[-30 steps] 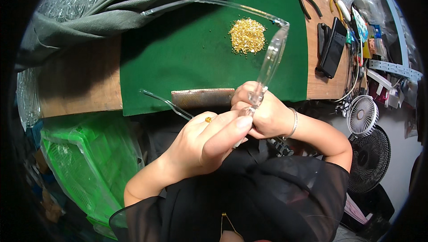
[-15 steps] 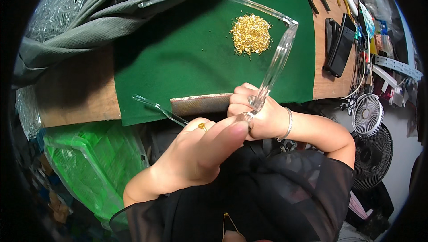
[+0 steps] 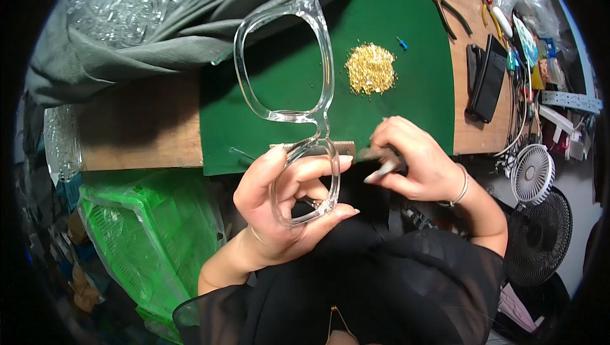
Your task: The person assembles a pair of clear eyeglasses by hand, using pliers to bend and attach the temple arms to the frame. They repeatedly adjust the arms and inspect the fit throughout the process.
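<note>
My left hand [image 3: 270,199] grips a clear plastic eyeglass frame [image 3: 328,72] by its lower rim, fingers passing through that opening. The frame stands tilted up over the green mat, its other rim farthest from me. A thin clear rod-like piece [image 3: 241,154] shows left of this hand. To the right, clear of the frame, my right hand [image 3: 416,161] is closed. A small greyish object [image 3: 383,158] sits between its fingertips, too blurred to name. A pile of tiny gold-coloured metal pieces [image 3: 370,69] lies on the mat beyond the right hand.
The green mat [image 3: 406,103] covers the wooden table [image 3: 140,129]. A small blue piece [image 3: 402,43] is near the gold pile. Pliers [image 3: 445,11], a black phone [image 3: 489,78] and cables lie at right. Grey cloth [image 3: 171,40] borders clear plastic parts [image 3: 140,2]; a green crate [image 3: 133,237] stands lower left.
The eyeglass frame has turned so its rims face upward, held by my left hand alone. My right hand has come off it and moved right. The view has shifted slightly.
</note>
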A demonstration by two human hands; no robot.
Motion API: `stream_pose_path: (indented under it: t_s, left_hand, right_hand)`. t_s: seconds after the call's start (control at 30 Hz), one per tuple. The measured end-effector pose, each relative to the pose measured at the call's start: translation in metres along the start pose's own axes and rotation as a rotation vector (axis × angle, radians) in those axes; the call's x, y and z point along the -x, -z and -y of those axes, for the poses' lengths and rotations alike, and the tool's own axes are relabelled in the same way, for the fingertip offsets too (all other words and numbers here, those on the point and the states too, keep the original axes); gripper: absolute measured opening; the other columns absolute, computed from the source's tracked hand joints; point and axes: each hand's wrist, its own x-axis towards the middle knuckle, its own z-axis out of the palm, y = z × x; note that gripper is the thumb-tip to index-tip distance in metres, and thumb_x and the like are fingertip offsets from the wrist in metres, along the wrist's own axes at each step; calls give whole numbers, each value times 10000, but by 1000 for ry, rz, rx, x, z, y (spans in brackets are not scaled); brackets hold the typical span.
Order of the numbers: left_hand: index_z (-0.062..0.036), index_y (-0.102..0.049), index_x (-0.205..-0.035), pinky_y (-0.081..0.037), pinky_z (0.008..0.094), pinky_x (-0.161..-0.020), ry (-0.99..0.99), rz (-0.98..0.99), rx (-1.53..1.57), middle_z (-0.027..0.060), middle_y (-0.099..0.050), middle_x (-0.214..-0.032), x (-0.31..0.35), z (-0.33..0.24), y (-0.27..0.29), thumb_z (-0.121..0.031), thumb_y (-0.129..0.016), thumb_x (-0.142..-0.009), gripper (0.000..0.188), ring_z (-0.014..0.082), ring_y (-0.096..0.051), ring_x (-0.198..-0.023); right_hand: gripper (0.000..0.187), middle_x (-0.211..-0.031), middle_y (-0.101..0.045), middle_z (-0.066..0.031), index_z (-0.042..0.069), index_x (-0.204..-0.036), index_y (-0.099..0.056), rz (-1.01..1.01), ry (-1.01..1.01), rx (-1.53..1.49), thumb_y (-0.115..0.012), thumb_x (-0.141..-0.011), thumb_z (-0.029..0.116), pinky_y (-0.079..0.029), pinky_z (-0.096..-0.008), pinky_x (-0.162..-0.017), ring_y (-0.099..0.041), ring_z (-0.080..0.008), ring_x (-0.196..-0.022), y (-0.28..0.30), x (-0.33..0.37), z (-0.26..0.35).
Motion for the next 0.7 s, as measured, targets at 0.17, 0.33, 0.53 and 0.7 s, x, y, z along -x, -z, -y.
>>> stream_pose_path:
  t_s: [0.17,0.33,0.53,0.7]
  left_hand:
    - [-126,74,-1387,-484,234,-637,41,-65,165,255,-511,-1142,-5,-6,-5,111,-705,-691,1070,105,-563,-661]
    - [-141,83,-1395,-503,264,-617,83,-100,310,264,-488,-1152,-4,-13,-2,114,-697,-694,1080,117,-571,-642]
    - [-133,73,-1386,-487,234,-720,191,-213,564,261,-492,-1167,-8,-26,-2,73,-712,-710,1056,91,-584,-741]
    - [-147,60,-1405,-494,303,-645,212,-260,659,264,-478,-1177,-9,-28,0,13,-727,-714,1059,133,-577,-636]
  right_hand:
    - [165,-920,-483,-90,24,-916,-489,-228,-43,-469,-594,-796,66,-417,-288,-800,-503,-183,-854,-26,13,-29]
    - [418,-1141,-505,-119,15,-1243,-415,-69,-196,-405,-530,-842,23,-380,-301,-934,-494,-197,-1084,-13,17,-12]
    - [247,-1038,-570,-91,-18,-1112,-490,-215,-242,-591,-515,-867,10,-413,-282,-896,-528,-150,-1015,-24,6,-16]
    - [124,-881,-602,-71,-22,-955,-540,-448,-249,-726,-535,-899,88,-461,-267,-797,-581,-126,-842,-38,9,-36]
